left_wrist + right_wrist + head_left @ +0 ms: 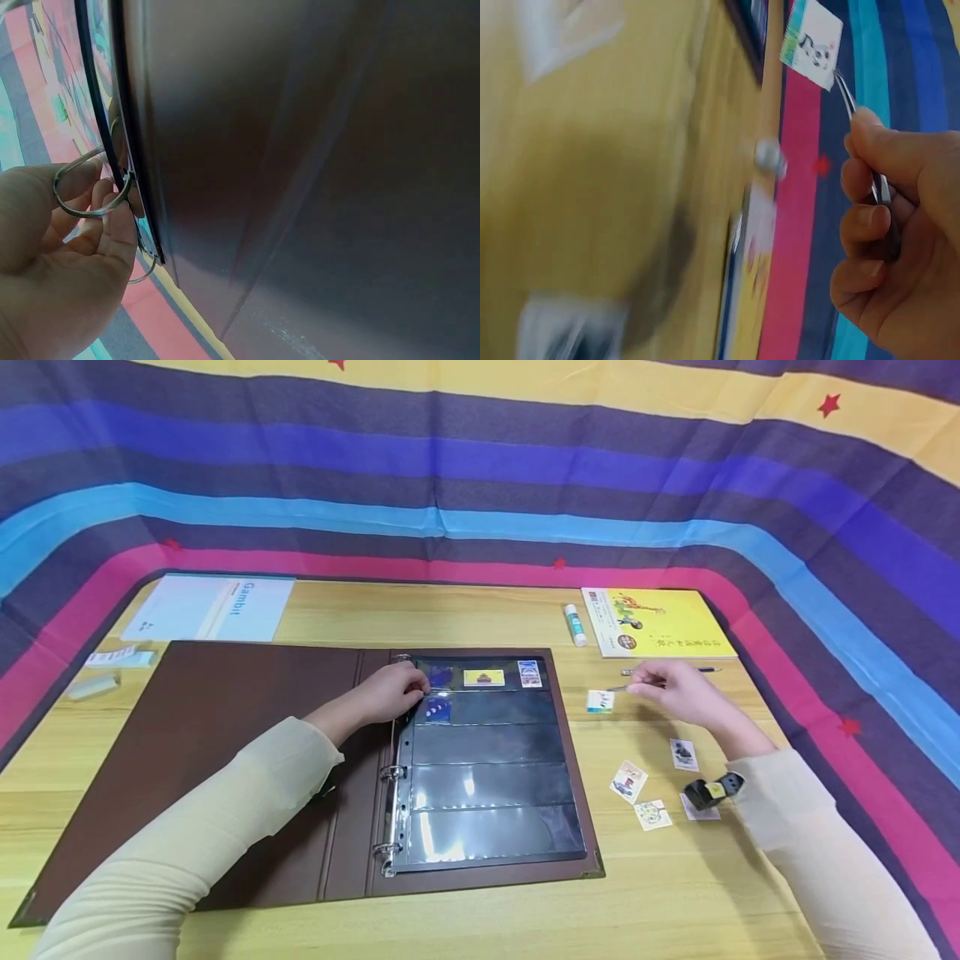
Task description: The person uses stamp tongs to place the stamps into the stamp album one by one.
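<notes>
A brown ring binder (300, 793) lies spread on the table, with a black pocket page (487, 745) on its rings. My left hand (390, 692) pinches the page's left edge beside the upper pockets; in the left wrist view its fingers sit behind a metal ring (90, 213). My right hand (671, 691) grips tweezers (877, 180), whose tips hold a white stamp (814, 45) with a black-and-white animal. That stamp is right of the page. The page's upper pockets contain a yellow stamp (483, 677), a blue-and-white stamp (529, 673) and dark blue stamps (438, 709).
Several loose stamps, one a dark-figured stamp (683, 754), lie below my right hand. Behind it are a pen (701, 670), a glue stick (575, 625) and a yellow book (663, 622). A pale blue booklet (210, 607) and an eraser (93, 686) sit at the left.
</notes>
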`<state>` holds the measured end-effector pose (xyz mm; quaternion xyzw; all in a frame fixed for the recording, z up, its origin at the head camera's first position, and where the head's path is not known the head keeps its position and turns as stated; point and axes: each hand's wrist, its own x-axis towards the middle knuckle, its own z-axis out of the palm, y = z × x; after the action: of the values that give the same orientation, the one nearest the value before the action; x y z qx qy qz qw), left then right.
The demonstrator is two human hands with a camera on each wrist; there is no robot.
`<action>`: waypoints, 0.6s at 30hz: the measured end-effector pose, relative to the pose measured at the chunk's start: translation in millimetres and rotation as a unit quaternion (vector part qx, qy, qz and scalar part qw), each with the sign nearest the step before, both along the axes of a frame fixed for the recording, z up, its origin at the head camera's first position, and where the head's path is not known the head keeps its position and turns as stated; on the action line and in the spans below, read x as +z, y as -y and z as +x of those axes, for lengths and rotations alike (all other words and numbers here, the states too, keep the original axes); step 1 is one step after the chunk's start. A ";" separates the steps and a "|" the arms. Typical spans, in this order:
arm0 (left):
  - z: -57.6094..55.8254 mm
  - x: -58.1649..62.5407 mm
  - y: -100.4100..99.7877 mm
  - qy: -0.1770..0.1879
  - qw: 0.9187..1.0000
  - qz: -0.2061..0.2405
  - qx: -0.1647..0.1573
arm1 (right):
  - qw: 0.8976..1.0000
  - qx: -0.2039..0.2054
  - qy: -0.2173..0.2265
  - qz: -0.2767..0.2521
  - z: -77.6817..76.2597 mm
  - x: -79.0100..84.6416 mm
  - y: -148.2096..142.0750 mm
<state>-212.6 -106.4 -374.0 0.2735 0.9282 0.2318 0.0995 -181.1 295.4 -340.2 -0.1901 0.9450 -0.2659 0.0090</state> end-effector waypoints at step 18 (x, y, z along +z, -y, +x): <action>1.4 -0.8 0.4 -0.001 1.000 0.017 0.015 | 0.999 0.037 0.024 0.023 -64.2 -17.8 142.5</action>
<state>-211.2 -106.7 -374.8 0.2616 0.9281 0.2491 0.0902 -245.3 152.9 -358.0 -0.2180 0.9427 -0.2485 0.0453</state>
